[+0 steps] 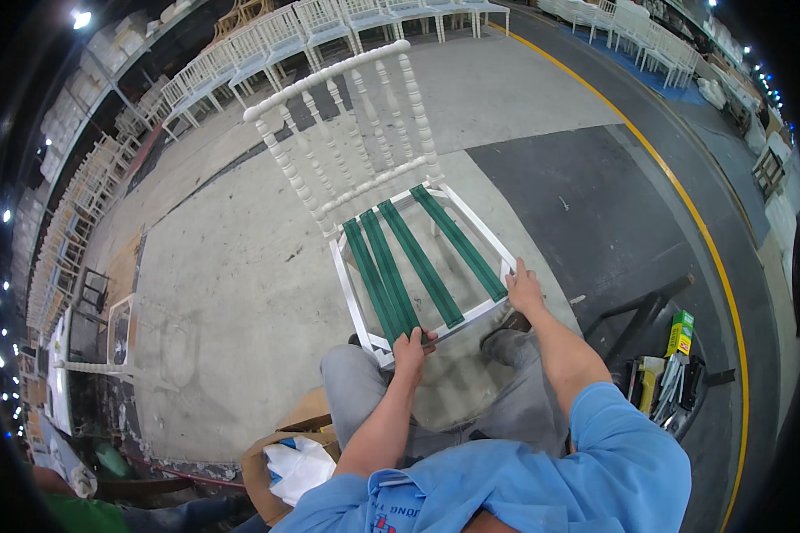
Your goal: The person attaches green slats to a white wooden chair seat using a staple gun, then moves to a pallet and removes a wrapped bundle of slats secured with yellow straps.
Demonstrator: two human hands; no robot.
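In the head view, a white chair (364, 178) with a back of turned spindles stands on the grey concrete floor (231, 293), just in front of the seated person's knees. Its back is on the far side and its open seat frame is on the near side. Four green webbing straps (418, 262) run across the seat frame from far to near; they lie side by side, with the two left ones close together.

The left hand (410, 346) is at the near rail of the seat frame, fingers closed on the near end of one of the green straps, where the strap meets the white wood. The right hand (524, 289) rests on the near right corner of the frame, fingers curled over the rail and gripping it. The two hands are apart, one at each end of the front rail.

To the right of the person, on the dark part of the floor, lies a tray of tools (667, 382) with a small green and yellow box (681, 331) at its far edge. At the near left there is a brown cardboard box (280, 453) with a white bag (298, 466) in it. Rows of white chairs (267, 44) stand far away along the wall, and a yellow line (684, 204) curves over the floor on the right.
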